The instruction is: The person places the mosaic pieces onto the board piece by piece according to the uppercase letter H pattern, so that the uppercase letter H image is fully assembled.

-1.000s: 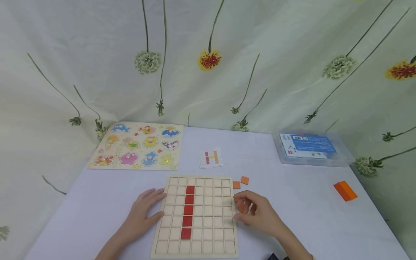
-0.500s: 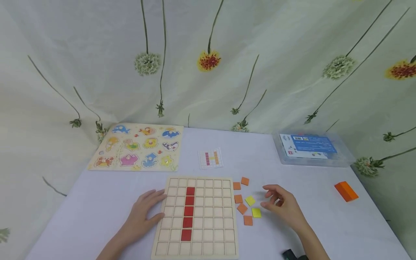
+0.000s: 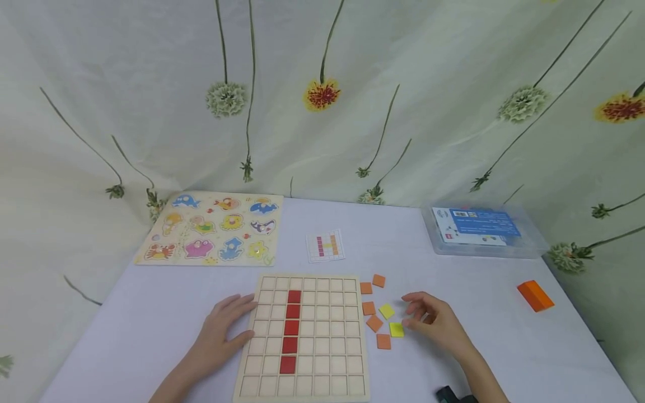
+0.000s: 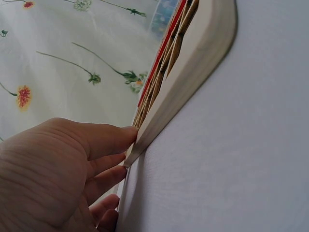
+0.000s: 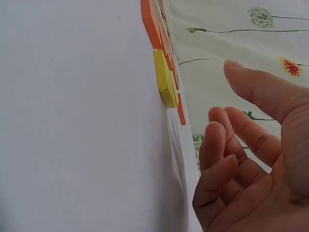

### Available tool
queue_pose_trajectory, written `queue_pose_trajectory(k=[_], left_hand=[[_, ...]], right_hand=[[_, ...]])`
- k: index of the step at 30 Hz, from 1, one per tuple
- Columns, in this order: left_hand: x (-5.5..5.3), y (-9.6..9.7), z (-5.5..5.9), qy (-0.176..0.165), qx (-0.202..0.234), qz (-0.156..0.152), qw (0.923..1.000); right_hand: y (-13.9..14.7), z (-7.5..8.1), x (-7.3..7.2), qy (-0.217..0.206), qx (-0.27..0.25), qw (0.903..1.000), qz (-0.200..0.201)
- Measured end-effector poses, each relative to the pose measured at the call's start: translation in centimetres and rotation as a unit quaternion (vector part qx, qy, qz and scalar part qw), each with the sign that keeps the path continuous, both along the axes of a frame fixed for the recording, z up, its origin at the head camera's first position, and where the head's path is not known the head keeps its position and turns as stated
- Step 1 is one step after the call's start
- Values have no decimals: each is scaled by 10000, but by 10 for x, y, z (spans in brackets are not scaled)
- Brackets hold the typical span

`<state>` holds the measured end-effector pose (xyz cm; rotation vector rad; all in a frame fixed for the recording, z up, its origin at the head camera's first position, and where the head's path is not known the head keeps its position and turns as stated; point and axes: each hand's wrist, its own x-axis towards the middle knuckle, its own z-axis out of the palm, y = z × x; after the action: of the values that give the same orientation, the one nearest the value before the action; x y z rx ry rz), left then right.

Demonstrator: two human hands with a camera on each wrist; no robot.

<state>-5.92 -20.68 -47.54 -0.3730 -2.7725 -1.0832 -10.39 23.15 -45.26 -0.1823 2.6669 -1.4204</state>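
Observation:
A wooden grid board (image 3: 322, 313) lies in front of me, with a column of several red square tiles (image 3: 290, 327) set in its cells. My left hand (image 3: 221, 336) rests at the board's left edge, the thumb and fingertips touching its rim in the left wrist view. To the right of the board lie several loose orange tiles (image 3: 374, 323) and two yellow tiles (image 3: 396, 329). My right hand (image 3: 438, 324) hovers just right of the yellow tiles, fingers loosely bent, and nothing shows between thumb and fingers in the right wrist view.
Behind the board lies a small pattern card (image 3: 325, 245). A sea-animal peg puzzle (image 3: 209, 228) is at the back left. At the back right sits a clear plastic box (image 3: 484, 230), with an orange block (image 3: 536, 295) before it. A dark object (image 3: 448, 395) lies near my right forearm.
My right hand has moved right, away from the board's edge, leaving orange and yellow tiles spread on the table. It has since shifted slightly back left. The left hand stays in place.

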Motion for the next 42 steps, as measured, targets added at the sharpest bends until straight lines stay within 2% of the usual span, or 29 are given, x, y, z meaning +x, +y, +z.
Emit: queue_pose_trajectory(k=[3,7,24,42], left_hand=[[0,0,0,-11,-7,5,10000],[0,0,0,-11,-9,6,10000],[0,0,-1,56,-39,-2,10000],[0,0,-1,-2,-39,4,10000]], right_hand=[[2,-4,-1,-82,-16,9994,322],[5,-10,0,-79,51,9986,525],[5,-13,0,-152,269,9962,819],[0,-13,2,160,761,9927,920]])
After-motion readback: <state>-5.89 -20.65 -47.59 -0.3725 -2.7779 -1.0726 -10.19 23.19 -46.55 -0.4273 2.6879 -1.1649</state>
